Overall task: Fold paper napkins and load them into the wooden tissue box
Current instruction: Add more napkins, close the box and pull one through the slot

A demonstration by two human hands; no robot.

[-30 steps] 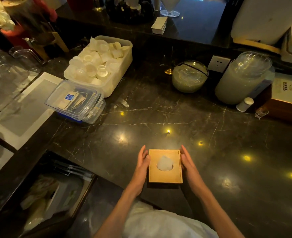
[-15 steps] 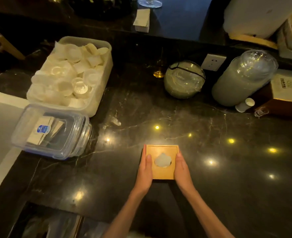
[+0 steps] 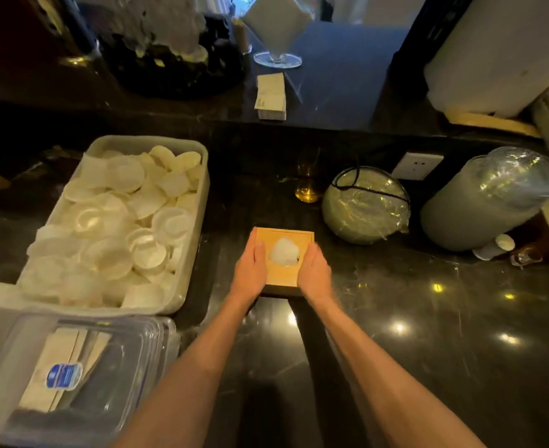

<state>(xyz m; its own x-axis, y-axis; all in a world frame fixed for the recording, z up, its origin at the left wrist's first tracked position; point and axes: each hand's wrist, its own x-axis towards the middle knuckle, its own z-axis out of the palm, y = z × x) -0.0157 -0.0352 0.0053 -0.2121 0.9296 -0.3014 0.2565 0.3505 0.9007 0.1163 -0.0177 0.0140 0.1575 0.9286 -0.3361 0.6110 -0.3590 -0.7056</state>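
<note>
A square wooden tissue box (image 3: 302, 238) sits on the dark marble counter, with a white napkin (image 3: 284, 251) poking up through the round hole in its lid. My left hand (image 3: 251, 266) grips the box's left side, thumb lying on the lid. My right hand (image 3: 315, 273) grips its right side the same way. Both arms are stretched well forward. A stack of folded napkins (image 3: 271, 98) lies on the raised bar ledge beyond the box.
A white tub of paper cup liners (image 3: 122, 227) stands left of the box, with a clear lidded container (image 3: 72, 376) in front of it. Two plastic-wrapped lid stacks (image 3: 365, 205) (image 3: 489, 198) lie at the right by a wall socket (image 3: 417, 165). A napkin-filled glass (image 3: 278, 30) stands on the ledge.
Both hands have closed onto the box's sides and carried it forward across the counter, away from me and toward the back ledge. The camera has followed it.
</note>
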